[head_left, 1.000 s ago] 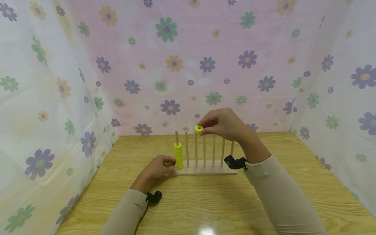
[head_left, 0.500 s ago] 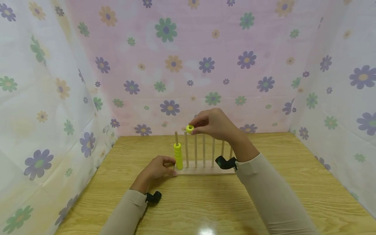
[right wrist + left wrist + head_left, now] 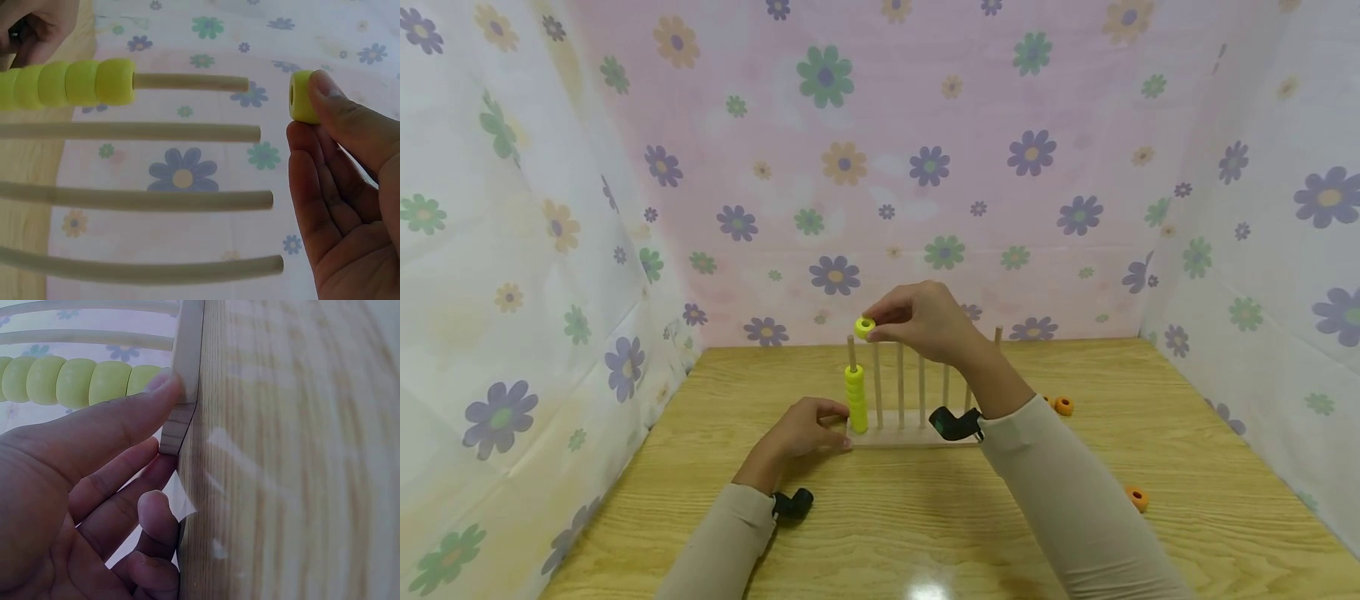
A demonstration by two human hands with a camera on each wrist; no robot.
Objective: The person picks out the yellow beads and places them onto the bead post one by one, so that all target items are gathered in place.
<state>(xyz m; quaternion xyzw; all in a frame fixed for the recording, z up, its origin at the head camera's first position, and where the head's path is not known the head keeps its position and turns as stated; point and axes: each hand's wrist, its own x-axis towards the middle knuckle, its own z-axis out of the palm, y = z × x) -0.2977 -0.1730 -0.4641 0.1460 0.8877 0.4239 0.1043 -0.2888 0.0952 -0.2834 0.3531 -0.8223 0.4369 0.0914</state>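
A yellow bead (image 3: 864, 328) with a hole through it is pinched between the thumb and fingers of my right hand (image 3: 931, 323). It hovers just above and slightly right of the leftmost peg (image 3: 852, 353), apart from the peg's tip (image 3: 240, 84). Several yellow beads (image 3: 53, 85) are stacked on that peg's lower part. The other pegs (image 3: 900, 383) in view carry no beads. My left hand (image 3: 805, 429) grips the left end of the wooden base (image 3: 895, 432), thumb on the front (image 3: 187, 369) and fingers behind the end. My right forearm hides the base's right end.
Orange beads (image 3: 1063, 406) lie on the table beyond my right forearm, and another orange bead (image 3: 1138, 498) lies nearer, partly behind the sleeve. Flowered cloth (image 3: 880, 167) encloses the table (image 3: 880, 533) at the back and sides.
My right hand has carried the yellow bead leftward across the peg tops to the leftmost peg. Orange beads have come into sight by the right sleeve. My left hand stays put.
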